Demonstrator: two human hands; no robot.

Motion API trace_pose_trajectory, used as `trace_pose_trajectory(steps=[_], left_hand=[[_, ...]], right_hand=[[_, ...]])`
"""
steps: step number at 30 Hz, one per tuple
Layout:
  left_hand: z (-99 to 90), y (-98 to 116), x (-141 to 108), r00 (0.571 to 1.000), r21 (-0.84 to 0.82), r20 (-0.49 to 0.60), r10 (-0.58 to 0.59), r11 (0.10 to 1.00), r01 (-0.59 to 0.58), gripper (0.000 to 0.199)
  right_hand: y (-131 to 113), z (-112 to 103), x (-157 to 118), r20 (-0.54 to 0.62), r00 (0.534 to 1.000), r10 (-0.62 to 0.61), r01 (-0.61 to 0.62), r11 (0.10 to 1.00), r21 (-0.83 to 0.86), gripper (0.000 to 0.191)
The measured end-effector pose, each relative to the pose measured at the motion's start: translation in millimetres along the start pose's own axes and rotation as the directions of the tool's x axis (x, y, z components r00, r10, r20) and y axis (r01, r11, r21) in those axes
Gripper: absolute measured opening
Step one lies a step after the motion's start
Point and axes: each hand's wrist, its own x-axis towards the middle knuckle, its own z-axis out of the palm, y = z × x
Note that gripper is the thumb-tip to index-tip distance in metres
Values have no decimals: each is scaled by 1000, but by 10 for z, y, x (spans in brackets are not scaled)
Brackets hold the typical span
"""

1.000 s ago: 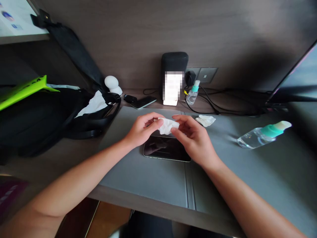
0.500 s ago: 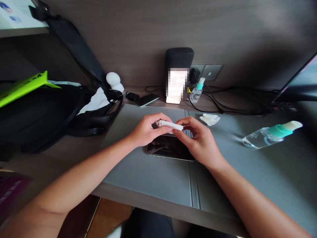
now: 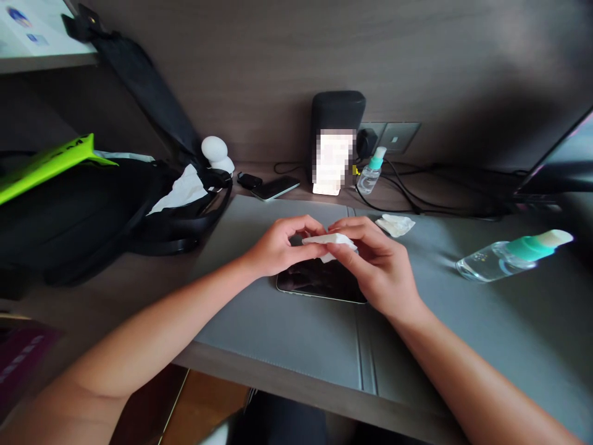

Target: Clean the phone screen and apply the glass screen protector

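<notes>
Between both hands is a folded white tissue (image 3: pixel 334 239), held above a dark-screened smartphone (image 3: pixel 319 281) lying flat on the grey desk mat (image 3: pixel 259 327). My left hand (image 3: pixel 282 247) pinches the tissue's left end between thumb and fingers. The thumb and fingers of my right hand (image 3: pixel 382 262) are closed on its right end. My wrists partly cover the phone's far side and right corner. A crumpled tissue (image 3: pixel 395 225) rests on the mat just beyond my right hand.
A clear spray bottle with a teal collar (image 3: pixel 504 256) lies to the right; a smaller spray bottle (image 3: pixel 369 174) stands at the back. Behind are a black speaker (image 3: pixel 337 108), another phone (image 3: pixel 277 187), a white rounded device (image 3: pixel 215 151) and cables. A black bag (image 3: pixel 92 216) fills the left.
The tissue was a narrow roll and is now a wider, flatter piece with a fold hanging below. My fingers have shifted along it. The view has moved slightly.
</notes>
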Motion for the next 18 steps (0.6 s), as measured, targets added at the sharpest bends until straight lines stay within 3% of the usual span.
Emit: trace_pose_trajectory(steps=[5, 7, 9, 11, 14, 18], left_hand=[[-23, 50, 44, 995, 101, 7, 102, 990, -102, 12], [-115, 96, 40, 989, 238, 79, 126, 961, -142, 14], [-263, 147, -15, 975, 376, 206, 77, 914, -151, 26], [-425, 184, -125, 952, 448, 304, -23, 886, -121, 45], [-583, 193, -318, 941, 527, 323, -99, 845, -93, 70], [-580, 164, -428, 941, 614, 325, -92, 778, -136, 72]], right_hand=[[-38, -11, -23, 5, 994, -105, 105, 990, -98, 16], [-66, -35, -23, -1, 987, -164, 161, 969, -190, 18], [-93, -68, -18, 36, 974, -223, 224, 930, -291, 20], [-113, -92, -13, 129, 956, -262, 292, 878, -380, 24], [-120, -76, -16, 297, 913, -278, 394, 787, -475, 30], [-118, 33, -27, 499, 826, -263, 519, 703, -487, 26]])
